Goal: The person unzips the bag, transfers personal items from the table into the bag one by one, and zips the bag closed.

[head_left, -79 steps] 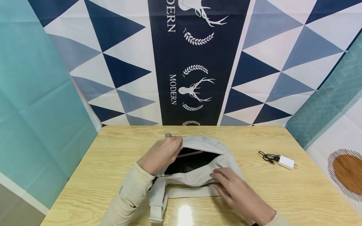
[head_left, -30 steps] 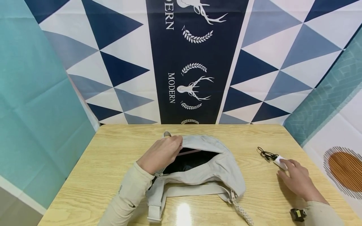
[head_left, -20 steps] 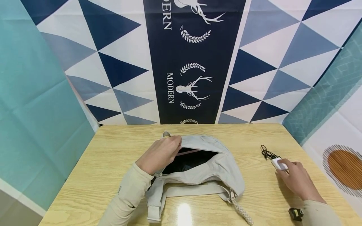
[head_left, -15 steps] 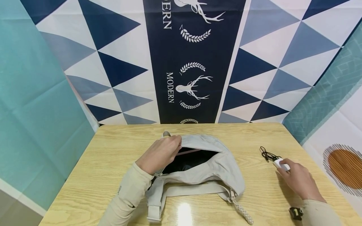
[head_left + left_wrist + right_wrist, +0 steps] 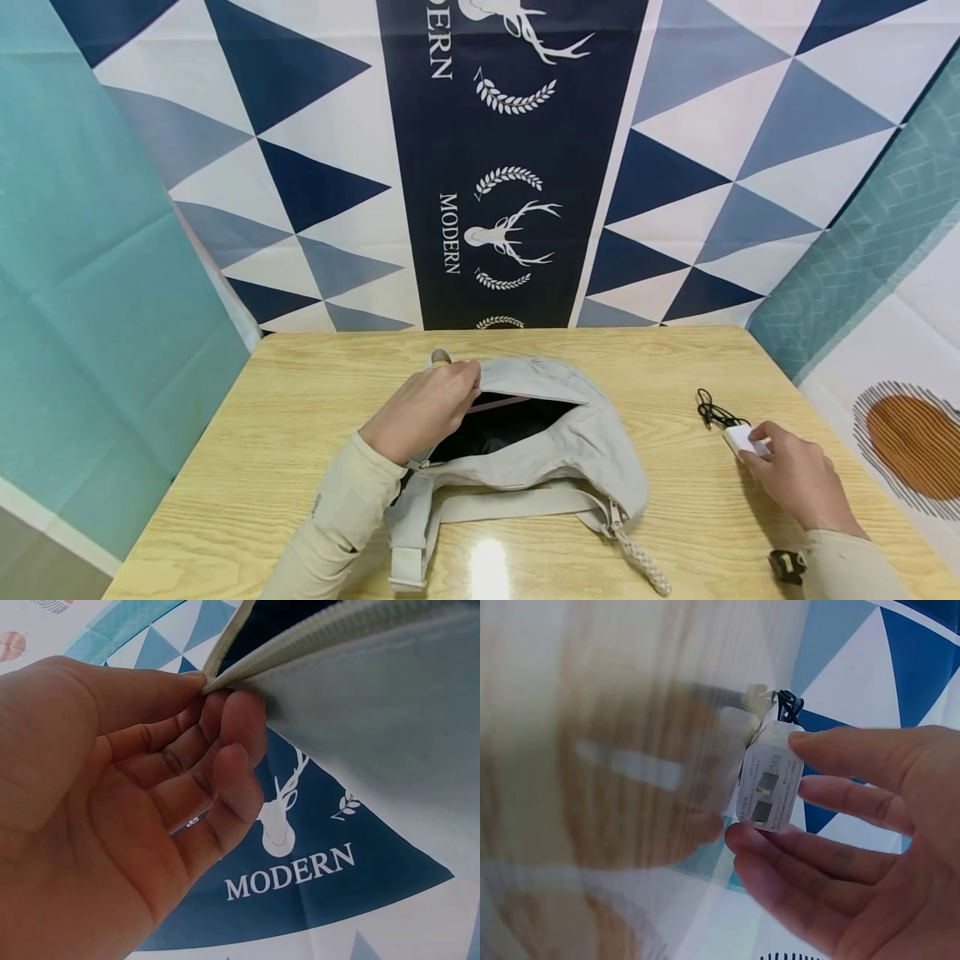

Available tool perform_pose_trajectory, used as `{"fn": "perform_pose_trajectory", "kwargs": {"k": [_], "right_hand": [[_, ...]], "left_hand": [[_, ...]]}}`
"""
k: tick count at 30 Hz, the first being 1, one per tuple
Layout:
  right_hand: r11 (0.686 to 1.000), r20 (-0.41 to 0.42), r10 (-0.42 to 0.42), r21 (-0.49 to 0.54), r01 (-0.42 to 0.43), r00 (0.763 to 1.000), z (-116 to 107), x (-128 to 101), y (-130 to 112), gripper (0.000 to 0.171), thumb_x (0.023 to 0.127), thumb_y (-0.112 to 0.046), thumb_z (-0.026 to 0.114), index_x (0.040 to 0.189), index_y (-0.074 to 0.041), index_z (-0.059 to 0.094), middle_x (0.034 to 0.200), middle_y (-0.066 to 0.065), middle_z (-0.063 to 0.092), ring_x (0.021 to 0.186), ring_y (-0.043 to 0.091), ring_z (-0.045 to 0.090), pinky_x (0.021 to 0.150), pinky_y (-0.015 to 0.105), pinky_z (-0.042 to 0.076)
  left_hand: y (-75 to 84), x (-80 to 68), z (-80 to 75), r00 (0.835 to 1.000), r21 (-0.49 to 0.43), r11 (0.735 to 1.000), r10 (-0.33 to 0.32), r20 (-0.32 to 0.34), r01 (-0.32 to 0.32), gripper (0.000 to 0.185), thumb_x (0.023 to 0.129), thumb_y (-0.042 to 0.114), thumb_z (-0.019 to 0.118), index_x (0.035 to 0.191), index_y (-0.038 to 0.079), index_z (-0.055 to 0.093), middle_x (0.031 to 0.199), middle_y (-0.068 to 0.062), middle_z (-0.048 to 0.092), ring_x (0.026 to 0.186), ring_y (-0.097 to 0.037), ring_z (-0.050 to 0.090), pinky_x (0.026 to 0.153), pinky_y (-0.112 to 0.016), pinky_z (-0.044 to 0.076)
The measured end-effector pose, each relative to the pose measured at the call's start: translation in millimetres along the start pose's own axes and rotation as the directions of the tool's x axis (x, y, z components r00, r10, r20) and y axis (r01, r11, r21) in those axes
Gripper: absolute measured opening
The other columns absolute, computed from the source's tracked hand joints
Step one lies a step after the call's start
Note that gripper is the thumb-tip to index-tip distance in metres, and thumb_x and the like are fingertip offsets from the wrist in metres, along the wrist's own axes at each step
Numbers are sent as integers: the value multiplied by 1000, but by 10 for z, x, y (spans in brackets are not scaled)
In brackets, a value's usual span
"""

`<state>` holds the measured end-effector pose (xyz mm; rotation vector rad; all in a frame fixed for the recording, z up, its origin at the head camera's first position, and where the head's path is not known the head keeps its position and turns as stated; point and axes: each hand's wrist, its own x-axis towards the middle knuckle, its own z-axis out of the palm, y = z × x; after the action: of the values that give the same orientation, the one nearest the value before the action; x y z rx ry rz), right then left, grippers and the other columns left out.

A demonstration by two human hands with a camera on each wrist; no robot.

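Note:
A light grey sling bag lies on the table with its zipped mouth gaping and its dark lining showing. My left hand holds the far left edge of that mouth; in the left wrist view the thumb and fingers pinch the zipper edge. To the right of the bag, my right hand grips a white phone charger between thumb and fingers. Two port openings show on the charger's face in the right wrist view, low over the shiny tabletop. A bundled black cable sits beyond the charger.
The bag's strap and buckle lie along its near side. A braided cord trails from a zipper at the lower right. Behind the bag's left end, a rounded grey tip shows. Patterned cloth backs the wooden table.
My right hand has left the bag's front edge, moved right and taken hold of the charger, which has turned and shifted slightly. The left hand stays at the bag's mouth.

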<state>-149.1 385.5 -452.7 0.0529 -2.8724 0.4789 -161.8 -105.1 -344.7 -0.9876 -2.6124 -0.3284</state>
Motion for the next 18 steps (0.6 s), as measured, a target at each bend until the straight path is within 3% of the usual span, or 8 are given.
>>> {"fn": "perform_pose_trajectory", "kwargs": {"k": [10,14,18], "right_hand": [[996,-139,-69,42,75,988,-17,-49,-181,21,85,-9,75,100,3,67,77,16,70,58,23,58,53,44,44],[989,-216,-127,46,140,968,-22,-57,-301,20,82,-7,77,98,2,67,74,14,70,58,26,61,54,47,44],[986,-239,-144,53,161,960,-46,-59,-428,20,82,-8,77,97,0,67,76,14,71,62,31,64,59,52,45]], "left_hand": [[-14,-6,0,1000,-14,1000,7,-7,-7,20,102,9,55,82,12,52,68,6,44,54,-7,45,49,-23,40],[-20,-3,0,1000,-9,1000,5,-7,-5,19,102,9,56,83,12,53,69,6,45,55,-7,45,50,-23,40],[-26,-5,-4,1000,-10,1000,-1,-7,1,19,102,9,55,83,12,54,69,6,46,55,-6,46,50,-23,41]]}}
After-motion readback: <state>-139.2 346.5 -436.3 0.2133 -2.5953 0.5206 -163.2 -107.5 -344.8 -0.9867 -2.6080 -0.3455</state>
